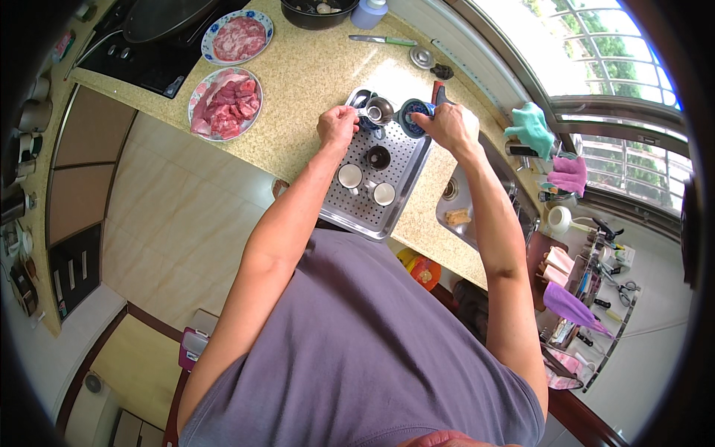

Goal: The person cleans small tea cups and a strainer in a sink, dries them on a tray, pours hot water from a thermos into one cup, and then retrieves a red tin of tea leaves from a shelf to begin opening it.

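My left hand (pixel 337 127) pinches the handle of a small metal strainer or cup (pixel 380 111), held above the top end of a perforated metal tray (pixel 410 153). Just right of it, my right hand (pixel 453 124) grips a blue patterned cup (pixel 414 118), with the thumb over its rim. Beneath the metal piece, another blue patterned cup (pixel 377 131) is partly hidden. Lower on the tray stand a small dark cup (pixel 379 158) and two white-lined cups (pixel 349 176), (pixel 384 194).
Two plates of raw meat (pixel 240 40), (pixel 226 104) lie at left beside the black cooktop (pixel 151 67). A green-handled knife (pixel 382 39), metal lid (pixel 421 57) and dark pan (pixel 318 19) are farther back. The sink (pixel 475 207) at right holds a sponge (pixel 457 217).
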`<state>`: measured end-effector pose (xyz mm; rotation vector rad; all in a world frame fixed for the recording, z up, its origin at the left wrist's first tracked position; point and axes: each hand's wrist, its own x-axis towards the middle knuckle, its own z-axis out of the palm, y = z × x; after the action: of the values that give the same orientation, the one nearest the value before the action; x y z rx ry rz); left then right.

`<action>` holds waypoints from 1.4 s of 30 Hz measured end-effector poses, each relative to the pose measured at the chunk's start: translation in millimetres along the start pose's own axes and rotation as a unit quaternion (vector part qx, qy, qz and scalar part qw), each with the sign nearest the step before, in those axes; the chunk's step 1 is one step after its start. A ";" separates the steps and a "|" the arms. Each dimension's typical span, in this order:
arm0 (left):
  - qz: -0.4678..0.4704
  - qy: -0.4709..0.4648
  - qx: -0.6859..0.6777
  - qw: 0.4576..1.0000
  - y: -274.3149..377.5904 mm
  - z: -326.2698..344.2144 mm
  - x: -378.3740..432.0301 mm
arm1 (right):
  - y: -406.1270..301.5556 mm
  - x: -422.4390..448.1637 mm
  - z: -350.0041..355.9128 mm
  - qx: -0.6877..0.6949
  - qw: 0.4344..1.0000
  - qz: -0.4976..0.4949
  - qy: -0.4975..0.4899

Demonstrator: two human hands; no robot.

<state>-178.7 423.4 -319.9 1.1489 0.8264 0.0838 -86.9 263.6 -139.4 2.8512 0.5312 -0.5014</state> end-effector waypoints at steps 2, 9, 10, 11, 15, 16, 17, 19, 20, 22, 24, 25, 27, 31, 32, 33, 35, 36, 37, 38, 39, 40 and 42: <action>0.001 0.002 0.003 1.000 0.6 -0.6 -1.6 | -1.3 -1.9 4.4 0.003 0.999 -0.030 0.024; 0.018 -0.002 0.020 1.000 -5.3 -3.5 -1.4 | -3.8 23.5 36.7 0.050 0.994 -0.082 0.054; 0.022 -0.001 0.030 0.999 -6.8 -4.7 -0.3 | -6.6 26.2 37.1 0.067 0.992 -0.085 0.061; 0.026 0.001 0.039 0.999 -8.0 -5.6 1.0 | -7.7 27.4 37.1 0.067 0.992 -0.087 0.062; 0.026 0.007 0.051 0.998 -6.1 -9.8 -0.1 | -28.1 17.1 8.3 0.037 0.993 -0.085 0.071; 0.025 0.005 0.055 0.998 -3.9 -9.6 -2.1 | -28.9 16.9 7.1 0.027 0.993 -0.082 0.080; 0.024 0.003 0.060 0.998 -1.8 -9.4 -4.1 | -28.5 17.3 5.6 0.027 0.993 -0.083 0.080; 0.020 -0.002 0.049 0.999 0.1 -8.4 -7.7 | -23.7 19.2 2.6 -0.013 0.993 -0.073 0.095; 0.017 -0.009 0.040 0.999 1.2 -8.2 -9.1 | -17.3 24.0 6.0 -0.001 0.996 -0.057 0.065; 0.016 -0.008 0.037 0.999 -2.2 -11.6 -6.1 | -20.8 19.9 -2.6 -0.024 0.997 -0.047 0.062; 0.015 -0.010 0.035 0.999 -5.3 -13.3 -4.7 | -20.9 12.2 -11.7 -0.050 0.997 -0.037 0.051; 0.018 -0.012 0.033 0.999 -6.5 -13.5 -4.5 | -19.0 9.9 -11.4 -0.051 0.997 -0.036 0.051; 0.021 -0.015 0.032 0.999 -7.7 -13.6 -4.7 | -15.5 5.9 -10.5 -0.073 0.995 -0.054 0.050; 0.010 -0.013 0.015 1.000 -9.7 -15.7 -7.1 | -14.8 -8.0 -7.8 -0.073 0.995 -0.059 0.036; 0.012 -0.016 0.012 1.000 -10.5 -16.5 -7.6 | -14.5 -11.9 -7.9 -0.076 0.994 -0.068 0.049; 0.011 -0.017 0.014 1.000 -10.6 -17.2 -8.7 | -14.2 -15.2 -7.2 -0.077 0.992 -0.077 0.062; 0.004 -0.009 0.011 1.000 -10.8 -18.1 -10.6 | -13.3 -20.3 -6.0 -0.067 0.994 -0.067 0.051; 0.004 -0.009 0.013 1.000 -12.6 -19.6 -9.9 | -13.3 -24.0 -6.1 -0.071 0.992 -0.073 0.070; 0.006 -0.009 0.002 1.000 -14.6 -21.3 -9.5 | -13.0 -27.4 -5.7 -0.074 0.990 -0.079 0.089; 0.007 -0.009 -0.008 1.000 -16.6 -22.6 -9.2 | -11.0 -29.9 -3.3 -0.072 0.990 -0.078 0.090; 0.008 -0.009 -0.005 1.000 -16.6 -23.1 -9.6 | -7.1 -31.9 0.0 -0.071 0.985 -0.095 0.126; 0.008 -0.012 -0.003 1.000 -17.0 -23.8 -10.5 | -3.7 -34.3 1.7 -0.070 0.978 -0.111 0.161; 0.009 -0.015 0.001 1.000 -17.0 -24.8 -12.4 | 2.1 -41.4 1.7 -0.068 0.974 -0.116 0.183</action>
<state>-208.6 429.3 -331.2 1.1564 0.7905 0.0815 -122.9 248.3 -125.7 2.7700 0.9305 0.0363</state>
